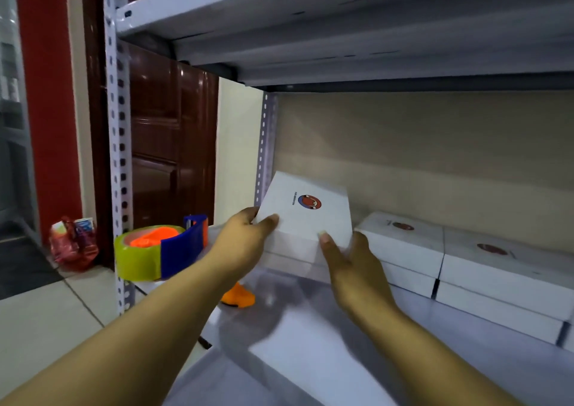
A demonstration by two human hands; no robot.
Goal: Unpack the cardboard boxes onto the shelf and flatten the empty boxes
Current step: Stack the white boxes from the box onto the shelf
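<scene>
Both hands hold a white box (pixel 306 210) over the shelf (pixel 326 359), tilted so its top face, which bears a round red-and-blue logo, leans toward the camera. The left hand (pixel 245 244) grips the box's left corner, thumb curled over the top face and the other fingers wrapped behind the edge. The right hand (pixel 351 266) grips the near right edge, thumb pressed flat on the top face; its other fingers are under the box and out of sight. Whether the box rests on anything beneath it cannot be told; a paler white edge shows just below it.

Right of the box, against the beige back wall, stand stacked white boxes (pixel 400 244), two high, with the same red mark on their lids. A further stack (pixel 503 269) sits just beside these, farther right, touching or nearly so.

Left of the box, at the shelf's left end, stands a tape dispenser (pixel 161 250) with a yellow-green roll, a blue body and orange parts. An orange piece (pixel 239 295) lies on the shelf just under the left wrist.

Beyond the shelf's perforated post (pixel 116 144), a red bag (pixel 73 244) lies on the tiled floor beside a dark brown door (pixel 167 144).
</scene>
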